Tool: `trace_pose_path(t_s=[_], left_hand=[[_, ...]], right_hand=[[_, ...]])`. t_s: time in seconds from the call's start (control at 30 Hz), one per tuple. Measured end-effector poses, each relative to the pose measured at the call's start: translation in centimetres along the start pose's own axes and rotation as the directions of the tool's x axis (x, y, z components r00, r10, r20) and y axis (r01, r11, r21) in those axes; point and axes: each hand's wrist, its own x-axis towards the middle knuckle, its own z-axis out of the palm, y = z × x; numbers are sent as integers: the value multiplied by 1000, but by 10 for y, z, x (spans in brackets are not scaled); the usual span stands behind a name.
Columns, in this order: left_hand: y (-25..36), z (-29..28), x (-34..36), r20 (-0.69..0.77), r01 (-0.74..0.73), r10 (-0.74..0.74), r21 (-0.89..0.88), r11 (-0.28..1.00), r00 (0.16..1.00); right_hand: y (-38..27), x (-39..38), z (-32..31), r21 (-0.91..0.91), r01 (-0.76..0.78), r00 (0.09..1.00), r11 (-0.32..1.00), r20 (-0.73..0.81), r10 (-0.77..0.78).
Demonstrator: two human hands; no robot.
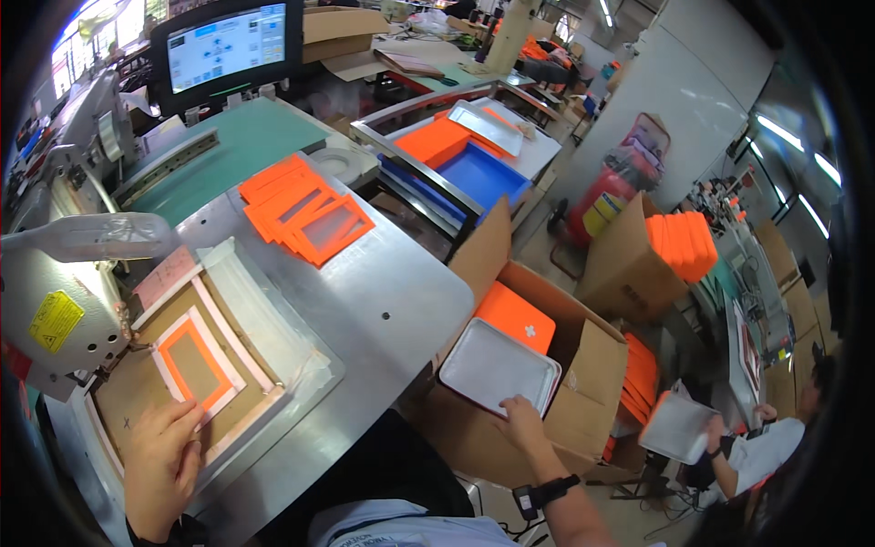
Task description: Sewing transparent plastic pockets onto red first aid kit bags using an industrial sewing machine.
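My left hand (164, 465) rests over the near end of a sewing template (123, 415), a brown board with white strips. Its fingertips touch the lower corner of an orange rectangular frame (217, 381) set in the template; the fingers are stretched, with the thumb apart. To the right, my right hand (524, 424) grips the near edge of a shallow white tray (499, 365) with a dark rim. That tray is tilted over an open cardboard box (474, 442), next to an orange piece with a white cross (516, 316). My right fingers under the tray are hidden.
The machine head (64, 292) stands over the template at left. Overlapping orange frames (305, 214) lie on the metal table (383, 273). Behind are a monitor (226, 53) and a blue tray (483, 178). At right, a co-worker (770, 456) holds another white tray (679, 427).
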Motion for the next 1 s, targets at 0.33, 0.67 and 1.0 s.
trace_pose_path(t_s=[0.33, 0.67, 1.0], left_hand=[[-8, 6, 3, -74, -13, 13, -5, 1000, 997], [62, -9, 1, -29, -174, 179, 119, 978, 983], [130, 21, -15, 224, 199, -53, -705, 681, 973]], right_hand=[[40, 23, -41, 425, -122, 984, 897, -68, 166], [-69, 34, -203, 841, 471, 871, -266, -395, 294], [-283, -34, -213, 922, 40, 851, -386, -234, -470]])
